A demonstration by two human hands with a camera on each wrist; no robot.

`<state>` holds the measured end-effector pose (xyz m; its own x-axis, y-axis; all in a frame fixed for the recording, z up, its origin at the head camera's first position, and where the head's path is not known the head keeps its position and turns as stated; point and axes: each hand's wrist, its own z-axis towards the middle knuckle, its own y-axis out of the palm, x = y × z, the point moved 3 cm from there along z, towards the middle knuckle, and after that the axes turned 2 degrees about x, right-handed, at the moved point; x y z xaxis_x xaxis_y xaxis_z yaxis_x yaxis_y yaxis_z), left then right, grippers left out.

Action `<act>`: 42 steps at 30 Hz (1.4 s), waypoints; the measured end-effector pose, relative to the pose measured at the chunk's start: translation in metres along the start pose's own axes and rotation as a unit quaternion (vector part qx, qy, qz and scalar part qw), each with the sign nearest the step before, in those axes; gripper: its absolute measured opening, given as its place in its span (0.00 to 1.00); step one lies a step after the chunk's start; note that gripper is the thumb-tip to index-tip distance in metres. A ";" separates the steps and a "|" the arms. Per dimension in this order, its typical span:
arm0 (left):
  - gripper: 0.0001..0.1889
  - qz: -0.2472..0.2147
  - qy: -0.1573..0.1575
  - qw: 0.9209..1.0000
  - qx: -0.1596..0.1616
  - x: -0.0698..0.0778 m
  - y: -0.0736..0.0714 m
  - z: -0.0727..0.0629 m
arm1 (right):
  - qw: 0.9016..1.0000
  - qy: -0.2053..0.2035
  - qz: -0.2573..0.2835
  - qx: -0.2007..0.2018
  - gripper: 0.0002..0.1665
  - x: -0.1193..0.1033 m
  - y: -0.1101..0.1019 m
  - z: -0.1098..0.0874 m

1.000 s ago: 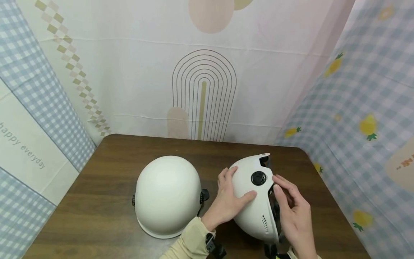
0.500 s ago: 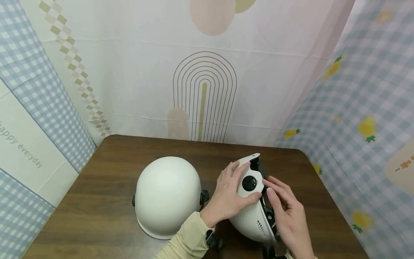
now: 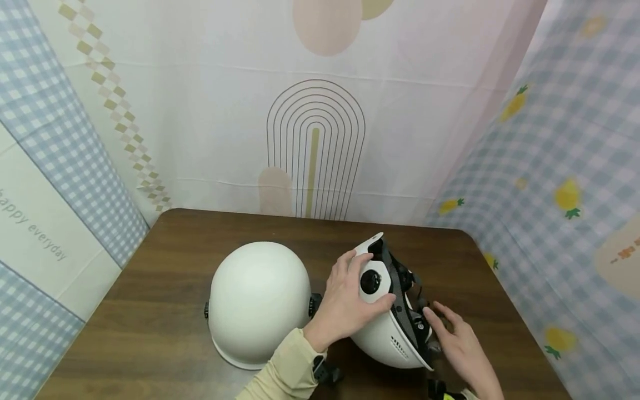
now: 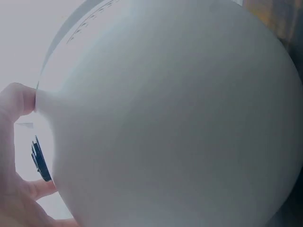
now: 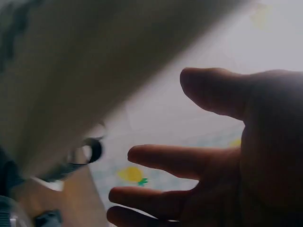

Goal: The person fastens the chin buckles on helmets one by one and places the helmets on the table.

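Observation:
A white helmet (image 3: 385, 341) lies tipped on its side, its opening and dark inner padding (image 3: 400, 291) facing right. My left hand (image 3: 340, 305) holds its side, with the thumb and fingers on either side of a round black disc (image 3: 370, 281). The shell (image 4: 165, 118) fills most of the left wrist view, the left thumb (image 4: 21, 100) at its edge. To the right of the opening is my right hand (image 3: 467, 347), fingers extended near the black inner parts. In the right wrist view this hand (image 5: 270, 156) has spread fingers and grips nothing.
A second white helmet (image 3: 260, 303) sits dome up to the left, with a black fitting (image 3: 315, 303) on its side close to my left wrist. Both rest on a brown wooden table (image 3: 165, 311). Patterned cloths (image 3: 215, 128) hang behind and beside it.
The held helmet has turned so its opening and padding show more, and its top has shifted left. My left hand stayed on it. My right hand has moved down and away from its edge.

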<state>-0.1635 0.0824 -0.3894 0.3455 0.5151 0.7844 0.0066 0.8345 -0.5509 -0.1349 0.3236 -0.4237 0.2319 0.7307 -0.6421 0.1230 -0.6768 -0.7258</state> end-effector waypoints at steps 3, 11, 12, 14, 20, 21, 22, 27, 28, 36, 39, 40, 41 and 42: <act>0.41 -0.007 0.003 1.000 -0.002 -0.001 0.001 0.000 | 1.000 0.004 0.001 -0.011 0.53 0.004 0.005 0.006; 0.41 -0.009 -0.006 1.000 0.006 -0.004 0.001 -0.001 | 1.000 0.011 0.002 -0.016 0.57 0.003 0.008 0.009; 0.41 -0.011 -0.009 1.000 0.007 -0.005 0.001 -0.002 | 1.000 0.007 0.003 -0.013 0.56 0.002 0.008 0.009; 0.40 -0.014 -0.014 1.000 0.011 -0.007 0.000 -0.003 | 1.000 0.000 0.001 -0.008 0.55 0.001 0.007 0.009; 0.42 -0.031 -0.038 0.999 0.019 -0.010 -0.001 -0.004 | 1.000 -0.001 -0.001 -0.003 0.54 -0.001 0.006 0.009; 0.42 -0.033 -0.043 0.998 0.020 -0.010 -0.001 -0.004 | 1.000 -0.001 0.000 -0.002 0.55 -0.001 0.006 0.008; 0.42 -0.034 -0.049 0.998 0.020 -0.011 -0.001 -0.004 | 1.000 -0.002 0.001 -0.001 0.55 -0.001 0.005 0.008; 0.41 -0.035 -0.067 0.997 0.022 -0.014 -0.001 -0.006 | 1.000 -0.009 0.002 0.005 0.53 -0.003 0.004 0.006; 0.40 -0.036 -0.069 0.997 0.022 -0.014 -0.002 -0.007 | 1.000 -0.012 0.001 0.006 0.53 -0.003 0.003 0.005; 0.38 -0.064 -0.101 0.993 -0.005 -0.023 0.002 -0.011 | 0.999 -0.030 -0.019 0.027 0.50 -0.006 -0.001 0.002; 0.39 -0.084 -0.124 0.989 -0.020 -0.029 0.003 -0.013 | 0.999 -0.034 -0.023 0.031 0.48 -0.007 -0.003 0.001; 0.39 -0.089 -0.131 0.987 -0.023 -0.031 0.003 -0.014 | 0.999 -0.035 -0.024 0.032 0.47 -0.007 -0.003 0.000; 0.39 -0.091 -0.136 0.986 -0.025 -0.032 0.004 -0.014 | 0.999 -0.035 -0.024 0.033 0.47 -0.007 -0.004 -0.001; 0.39 -0.094 -0.139 0.985 -0.025 -0.033 0.004 -0.015 | 0.998 -0.035 -0.025 0.036 0.47 -0.007 -0.004 -0.001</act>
<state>-0.1612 0.0656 -0.4219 0.0626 0.3910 0.9183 0.0953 0.9135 -0.3955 -0.1364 0.3210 -0.4158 0.1588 0.7690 -0.6192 0.0632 -0.6338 -0.7709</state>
